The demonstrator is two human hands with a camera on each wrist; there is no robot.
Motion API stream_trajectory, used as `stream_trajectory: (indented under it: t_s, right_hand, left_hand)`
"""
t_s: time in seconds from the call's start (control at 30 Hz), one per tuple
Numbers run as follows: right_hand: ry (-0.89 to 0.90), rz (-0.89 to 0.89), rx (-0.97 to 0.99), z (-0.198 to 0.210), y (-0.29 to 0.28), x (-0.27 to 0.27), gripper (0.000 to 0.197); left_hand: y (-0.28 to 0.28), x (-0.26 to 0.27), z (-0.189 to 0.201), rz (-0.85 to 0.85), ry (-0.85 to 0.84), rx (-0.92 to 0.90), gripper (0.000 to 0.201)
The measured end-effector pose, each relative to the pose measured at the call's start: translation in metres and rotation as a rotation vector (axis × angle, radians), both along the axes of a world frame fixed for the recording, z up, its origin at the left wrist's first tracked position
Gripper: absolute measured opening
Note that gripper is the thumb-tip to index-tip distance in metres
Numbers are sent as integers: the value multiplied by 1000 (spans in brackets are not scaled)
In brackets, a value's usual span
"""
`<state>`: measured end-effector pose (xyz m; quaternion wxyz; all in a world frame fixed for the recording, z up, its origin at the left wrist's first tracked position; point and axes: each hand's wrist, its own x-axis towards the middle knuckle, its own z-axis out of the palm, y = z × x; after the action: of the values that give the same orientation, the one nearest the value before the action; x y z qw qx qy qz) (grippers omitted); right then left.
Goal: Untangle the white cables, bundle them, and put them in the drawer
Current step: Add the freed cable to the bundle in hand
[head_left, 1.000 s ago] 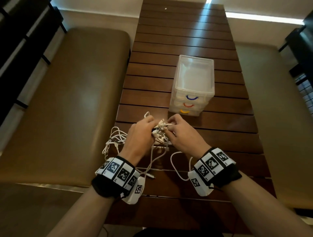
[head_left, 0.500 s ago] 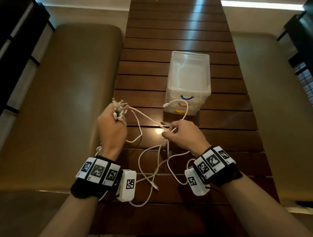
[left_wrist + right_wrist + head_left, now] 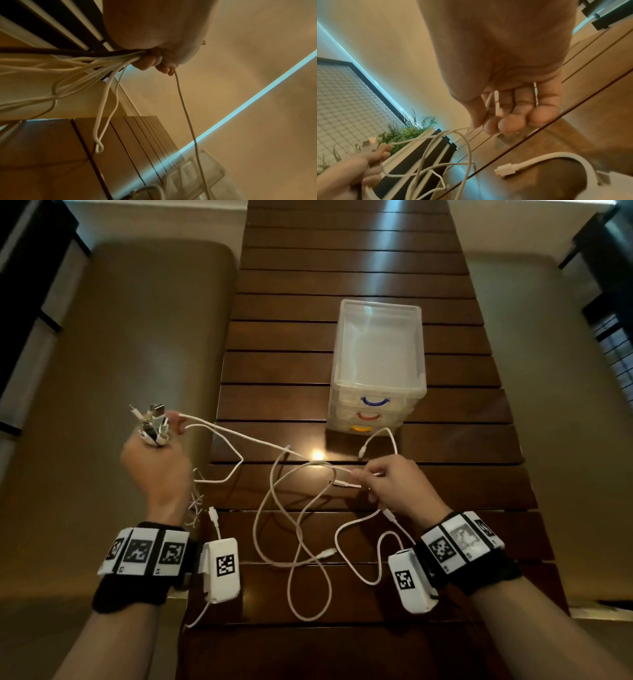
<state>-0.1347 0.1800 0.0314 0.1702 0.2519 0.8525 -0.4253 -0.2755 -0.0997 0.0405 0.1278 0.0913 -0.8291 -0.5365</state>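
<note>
Several white cables (image 3: 291,508) loop loosely over the near part of the dark slatted table (image 3: 342,268). My left hand (image 3: 156,455), raised off the table's left edge, grips a cluster of cable plug ends (image 3: 154,422); the cords (image 3: 102,63) trail out of its fist. My right hand (image 3: 383,477) rests low over the table and pinches one cable (image 3: 488,102) between thumb and fingers (image 3: 491,125). A strand runs taut between the two hands. The clear plastic drawer unit (image 3: 378,364) stands beyond, with blue, red and yellow handles; its drawers look closed.
Tan cushioned benches (image 3: 137,354) flank the table on both sides. A loose white connector (image 3: 505,169) lies on the wood near my right wrist. A potted green plant (image 3: 406,131) and a dark-framed grid panel (image 3: 342,94) show in the right wrist view.
My hands were together on the knot of plugs in front of the drawers. The left hand has pulled out to the left with the plugs, stretching the cables apart; the right stayed near the middle.
</note>
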Motion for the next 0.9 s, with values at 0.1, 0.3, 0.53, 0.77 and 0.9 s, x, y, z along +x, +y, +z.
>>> stream_trajectory:
  t_s: [0.1,0.3,0.53,0.77,0.9]
  right_hand:
    - [-59,-74,2,4,-1,-6,23]
    - [-78,96,257,31,-29,-17,44]
    - [248,273,326,12,-68,-47,38]
    - [198,176,265,-3,-65,-50,32]
    - [312,209,261,-3,-61,-52,31]
  left_hand:
    - [6,0,5,-26,14,3,16]
    - [21,16,23,-224,79,-20,28]
    - [21,31,31,-387,89,72,28]
    - [-4,32,48,-331,84,314,29]
    - [-11,34,49,-290,91,328,26]
